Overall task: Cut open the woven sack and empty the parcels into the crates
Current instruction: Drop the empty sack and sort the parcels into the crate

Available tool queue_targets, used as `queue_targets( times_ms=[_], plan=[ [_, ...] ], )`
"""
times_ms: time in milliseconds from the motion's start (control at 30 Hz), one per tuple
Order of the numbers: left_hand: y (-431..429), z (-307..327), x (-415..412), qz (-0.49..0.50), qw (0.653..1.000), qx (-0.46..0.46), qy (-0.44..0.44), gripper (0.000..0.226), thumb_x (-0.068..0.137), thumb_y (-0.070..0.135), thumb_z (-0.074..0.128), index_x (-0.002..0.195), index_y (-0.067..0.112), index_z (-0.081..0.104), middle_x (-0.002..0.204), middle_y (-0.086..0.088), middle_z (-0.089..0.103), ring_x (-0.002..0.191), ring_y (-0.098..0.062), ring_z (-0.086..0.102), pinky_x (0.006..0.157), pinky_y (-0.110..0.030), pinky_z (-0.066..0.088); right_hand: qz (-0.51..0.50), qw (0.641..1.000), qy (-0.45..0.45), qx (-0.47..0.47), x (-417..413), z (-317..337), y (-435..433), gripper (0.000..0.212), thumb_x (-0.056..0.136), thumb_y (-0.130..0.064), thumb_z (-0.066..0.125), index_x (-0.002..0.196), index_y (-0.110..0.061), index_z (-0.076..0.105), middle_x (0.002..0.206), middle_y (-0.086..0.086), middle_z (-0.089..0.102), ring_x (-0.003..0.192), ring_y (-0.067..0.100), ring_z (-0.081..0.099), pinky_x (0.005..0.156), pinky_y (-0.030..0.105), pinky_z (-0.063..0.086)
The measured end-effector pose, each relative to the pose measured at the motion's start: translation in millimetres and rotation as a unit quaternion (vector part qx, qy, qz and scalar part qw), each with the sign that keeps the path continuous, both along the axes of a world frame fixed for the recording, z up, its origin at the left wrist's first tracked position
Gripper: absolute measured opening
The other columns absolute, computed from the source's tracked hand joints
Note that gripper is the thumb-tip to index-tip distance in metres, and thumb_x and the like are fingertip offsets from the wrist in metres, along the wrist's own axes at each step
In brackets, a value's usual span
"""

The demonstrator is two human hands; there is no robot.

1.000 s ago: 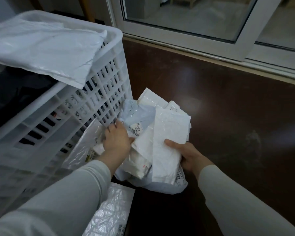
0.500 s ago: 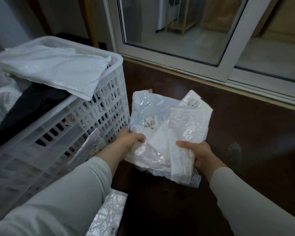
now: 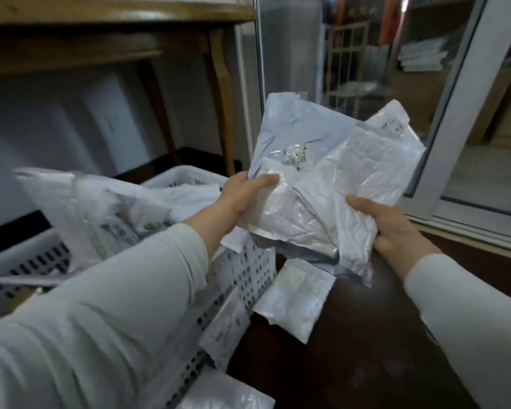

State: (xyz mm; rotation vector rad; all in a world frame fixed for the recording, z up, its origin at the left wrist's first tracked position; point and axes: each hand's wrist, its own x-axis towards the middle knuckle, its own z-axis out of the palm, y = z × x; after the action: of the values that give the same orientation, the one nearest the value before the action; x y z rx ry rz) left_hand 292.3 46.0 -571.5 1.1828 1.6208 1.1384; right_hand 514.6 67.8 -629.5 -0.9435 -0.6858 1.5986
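Observation:
A bundle of white and pale-blue plastic parcels (image 3: 322, 178) is held up in the air at chest height, just right of the white slotted crate (image 3: 242, 278). My left hand (image 3: 245, 193) grips the bundle's left edge and my right hand (image 3: 393, 225) grips its lower right edge. The crate holds more white parcels (image 3: 101, 202), piled above its rim. One white parcel (image 3: 292, 296) lies on the dark floor against the crate's side. Another parcel (image 3: 227, 394) lies on the floor at the bottom edge. No woven sack is in view.
A wooden table (image 3: 115, 28) with a curved leg (image 3: 222, 107) stands behind the crate. A sliding glass door with a white frame (image 3: 455, 113) runs along the right. Dark brown floor (image 3: 351, 349) spreads to the right of the crate.
Both hands have lifted the parcel bundle from near the floor to above the crate's rim. My view has tilted up, so the table and door now show.

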Motion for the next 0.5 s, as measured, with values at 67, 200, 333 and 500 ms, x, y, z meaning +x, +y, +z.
queue_targets(
  times_ms=[67, 200, 333, 500],
  plan=[
    [1.7, 29.4, -32.0, 0.016, 0.999, 0.006, 0.029, 0.042, 0.077, 0.040, 0.068, 0.108, 0.014, 0.059, 0.104, -0.005, 0.064, 0.090, -0.022, 0.060, 0.093, -0.041, 0.050, 0.024, 1.000, 0.017, 0.007, -39.6, 19.8, 11.3, 0.018, 0.078, -0.004, 0.067, 0.096, -0.008, 0.066, 0.072, 0.005, 0.075, 0.065, 0.019, 0.072, 0.064, 0.038, 0.061],
    [-3.0, 91.4, -97.1, 0.052, 0.989, 0.031, 0.138, 0.046, 0.081, 0.029, 0.065, 0.125, 0.025, 0.053, 0.131, -0.006, 0.056, 0.108, -0.028, 0.057, 0.096, -0.040, 0.046, 0.105, 0.993, 0.054, -0.009, -121.5, 51.1, 29.5, 0.020, 0.078, -0.010, 0.069, 0.098, -0.008, 0.067, 0.076, 0.009, 0.075, 0.065, 0.023, 0.073, 0.063, 0.040, 0.061],
    [-29.7, 112.4, -153.2, 0.086, 0.916, -0.007, 0.391, 0.061, 0.094, 0.034, 0.053, 0.148, 0.034, 0.025, 0.153, -0.005, 0.032, 0.134, -0.030, 0.040, 0.108, -0.032, 0.033, 0.170, 0.985, -0.001, -0.041, -200.4, 54.7, 29.1, 0.021, 0.078, -0.018, 0.074, 0.096, -0.009, 0.066, 0.079, 0.006, 0.074, 0.067, 0.021, 0.071, 0.065, 0.032, 0.059],
    [-55.5, 57.9, -196.4, 0.015, 0.915, -0.226, 0.334, 0.076, 0.082, 0.070, 0.043, 0.145, 0.030, 0.029, 0.156, -0.002, 0.020, 0.145, -0.024, 0.016, 0.115, -0.037, 0.015, 0.146, 0.878, -0.452, 0.049, -271.7, 31.8, 2.2, 0.120, 0.071, -0.060, 0.069, 0.149, -0.002, -0.001, 0.157, 0.018, 0.000, 0.143, 0.033, 0.021, 0.112, 0.038, 0.029]
  ],
)
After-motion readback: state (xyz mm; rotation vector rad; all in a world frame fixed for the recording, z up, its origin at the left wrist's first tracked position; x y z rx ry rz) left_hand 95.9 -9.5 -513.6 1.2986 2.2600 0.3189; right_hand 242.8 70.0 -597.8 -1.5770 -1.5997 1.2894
